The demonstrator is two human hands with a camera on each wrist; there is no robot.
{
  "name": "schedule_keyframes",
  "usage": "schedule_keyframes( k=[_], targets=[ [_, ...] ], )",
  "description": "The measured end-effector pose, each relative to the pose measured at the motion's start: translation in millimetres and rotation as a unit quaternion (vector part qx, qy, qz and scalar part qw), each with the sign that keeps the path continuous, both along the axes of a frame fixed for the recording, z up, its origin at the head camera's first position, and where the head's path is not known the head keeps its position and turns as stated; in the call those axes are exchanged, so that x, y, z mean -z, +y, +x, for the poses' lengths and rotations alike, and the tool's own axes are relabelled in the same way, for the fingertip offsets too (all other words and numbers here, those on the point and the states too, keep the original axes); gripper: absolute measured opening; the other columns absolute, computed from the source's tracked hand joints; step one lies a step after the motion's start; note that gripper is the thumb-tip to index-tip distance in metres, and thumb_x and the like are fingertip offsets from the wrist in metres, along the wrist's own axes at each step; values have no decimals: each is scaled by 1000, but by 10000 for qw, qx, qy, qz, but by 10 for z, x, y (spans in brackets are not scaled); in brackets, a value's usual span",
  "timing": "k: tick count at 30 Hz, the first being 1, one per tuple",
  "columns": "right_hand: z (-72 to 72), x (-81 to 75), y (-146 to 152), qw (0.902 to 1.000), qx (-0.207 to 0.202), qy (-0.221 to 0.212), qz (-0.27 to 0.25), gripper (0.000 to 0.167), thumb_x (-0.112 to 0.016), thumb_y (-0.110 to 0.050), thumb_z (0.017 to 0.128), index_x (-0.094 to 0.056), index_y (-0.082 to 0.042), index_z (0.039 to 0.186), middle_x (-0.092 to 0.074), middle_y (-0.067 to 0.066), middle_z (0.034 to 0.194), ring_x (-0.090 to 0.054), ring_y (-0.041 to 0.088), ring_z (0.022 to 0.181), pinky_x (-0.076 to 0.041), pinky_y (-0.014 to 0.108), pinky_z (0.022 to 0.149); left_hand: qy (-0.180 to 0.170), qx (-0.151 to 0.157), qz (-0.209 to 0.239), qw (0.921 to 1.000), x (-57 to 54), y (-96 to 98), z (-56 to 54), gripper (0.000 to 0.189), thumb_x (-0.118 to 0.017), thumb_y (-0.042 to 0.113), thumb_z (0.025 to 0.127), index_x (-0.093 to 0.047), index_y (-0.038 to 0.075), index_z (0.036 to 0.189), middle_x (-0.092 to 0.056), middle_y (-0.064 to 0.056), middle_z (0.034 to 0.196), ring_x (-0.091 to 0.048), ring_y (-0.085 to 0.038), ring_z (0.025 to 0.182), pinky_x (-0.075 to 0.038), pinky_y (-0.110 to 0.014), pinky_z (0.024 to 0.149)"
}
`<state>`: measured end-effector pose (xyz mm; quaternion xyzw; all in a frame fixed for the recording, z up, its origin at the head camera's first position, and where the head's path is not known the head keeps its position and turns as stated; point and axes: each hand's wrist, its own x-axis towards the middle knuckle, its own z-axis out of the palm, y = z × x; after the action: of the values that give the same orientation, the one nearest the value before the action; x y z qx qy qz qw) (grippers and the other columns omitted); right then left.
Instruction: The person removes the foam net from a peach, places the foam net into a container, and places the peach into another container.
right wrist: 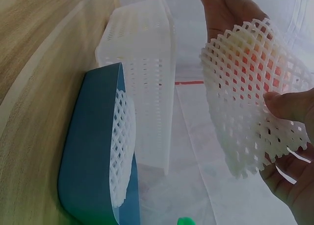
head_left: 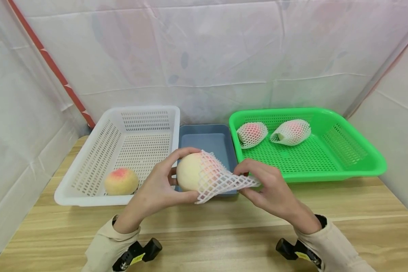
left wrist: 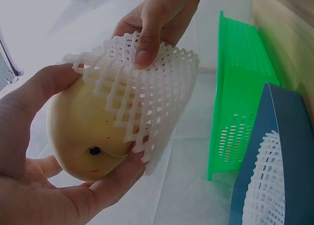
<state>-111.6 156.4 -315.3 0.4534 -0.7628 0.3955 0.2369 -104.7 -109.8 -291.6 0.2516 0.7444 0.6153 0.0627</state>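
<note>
A pale yellow peach [head_left: 187,173] with a pink blush is gripped between the thumb and fingers of my left hand [head_left: 158,189], above the front of the blue-grey tray. A white foam net sleeve [head_left: 221,180] covers its right half, while the left half is bare. My right hand [head_left: 272,190] pinches the narrow loose end of that sleeve between thumb and fingers. In the left wrist view, the dark dimple of the peach [left wrist: 93,149] shows at its uncovered end. The sleeve's open rim [right wrist: 265,23] comes close to my left fingers in the right wrist view.
At left, a white basket [head_left: 78,201] holds one bare peach [head_left: 121,181]. A green basket [head_left: 346,172] at right holds two net-covered peaches [head_left: 252,135]. Between them stands the blue-grey tray [head_left: 204,130], with more white foam netting [left wrist: 267,181] inside. A white cloth wall [head_left: 204,56] rises behind.
</note>
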Motion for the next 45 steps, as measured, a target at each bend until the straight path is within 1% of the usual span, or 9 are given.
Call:
schedule_keyframes(
  k=[4, 9, 15, 22, 27, 31, 36, 40, 45],
  targets=[
    [-14, 0, 0, 9999, 35, 162, -48, 24, -69, 4, 74, -61, -4, 95, -65, 4, 93, -57, 11, 79, -46, 17, 68, 7, -24, -31, 10000, -3, -8, -4, 76, -80, 2, 69, -50, 19, 136, -48, -7, 136, -61, -30, 96, -57, -35, 73],
    [-32, 0, -1, 9992, 119, 373, -126, 29, -68, 8, 67, -61, -3, 93, -65, 4, 92, -56, 10, 77, -46, 17, 66, 98, -204, -157, 9996, -1, -25, -5, 76, -84, 6, 68, -51, 21, 135, -50, -6, 134, -62, -29, 95, -57, -34, 73],
    [-41, 12, -9, 9990, 145, 394, -131, 30, -69, 9, 67, -61, -3, 93, -64, 4, 92, -56, 10, 77, -45, 17, 65, 110, -351, -177, 9992, -6, -62, 9, 77, -86, 8, 67, -51, 24, 134, -50, -2, 134, -63, -28, 94, -57, -35, 73],
    [-52, 9, -20, 9988, 158, 434, -129, 27, -67, 7, 69, -61, -4, 93, -64, 3, 90, -54, 9, 75, -44, 18, 64, 190, -364, -179, 9990, -30, -85, 4, 78, -87, 8, 67, -50, 24, 134, -50, -2, 134, -62, -27, 95, -57, -36, 73],
    [-52, 21, -18, 9989, 138, 432, -134, 24, -67, 4, 71, -61, -4, 92, -63, 3, 90, -55, 10, 76, -44, 18, 65, 64, -313, -115, 9994, -34, -76, 13, 77, -86, 9, 67, -51, 23, 134, -50, -3, 134, -63, -27, 95, -57, -36, 73],
    [-51, 27, -13, 9989, 136, 427, -111, 22, -67, 2, 72, -61, -4, 93, -63, 3, 90, -55, 10, 77, -45, 19, 66, -98, -295, -74, 9995, -24, -72, 19, 78, -86, 8, 67, -51, 26, 134, -50, -1, 134, -63, -27, 96, -58, -36, 73],
    [-46, 35, -13, 9991, 145, 388, -88, 22, -66, 1, 73, -61, -4, 94, -63, 2, 90, -54, 9, 77, -44, 19, 64, -198, -325, -55, 9993, -24, -70, 13, 78, -86, 8, 67, -51, 28, 133, -49, 1, 134, -64, -26, 96, -58, -36, 73],
    [-52, 51, -17, 9991, 152, 394, -99, 17, -65, -1, 77, -61, -5, 93, -63, 2, 90, -53, 9, 75, -43, 19, 63, -225, -315, 16, 9992, -22, -72, 6, 78, -86, 7, 67, -50, 28, 133, -49, 1, 133, -64, -26, 96, -58, -36, 72],
    [-61, 59, -15, 9991, 141, 390, -88, 17, -65, -2, 78, -61, -4, 94, -62, 2, 90, -53, 9, 75, -43, 19, 62, -96, -353, 74, 9993, -24, -122, -19, 78, -86, 5, 67, -50, 26, 133, -50, 1, 133, -63, -28, 97, -58, -37, 73]
  ],
)
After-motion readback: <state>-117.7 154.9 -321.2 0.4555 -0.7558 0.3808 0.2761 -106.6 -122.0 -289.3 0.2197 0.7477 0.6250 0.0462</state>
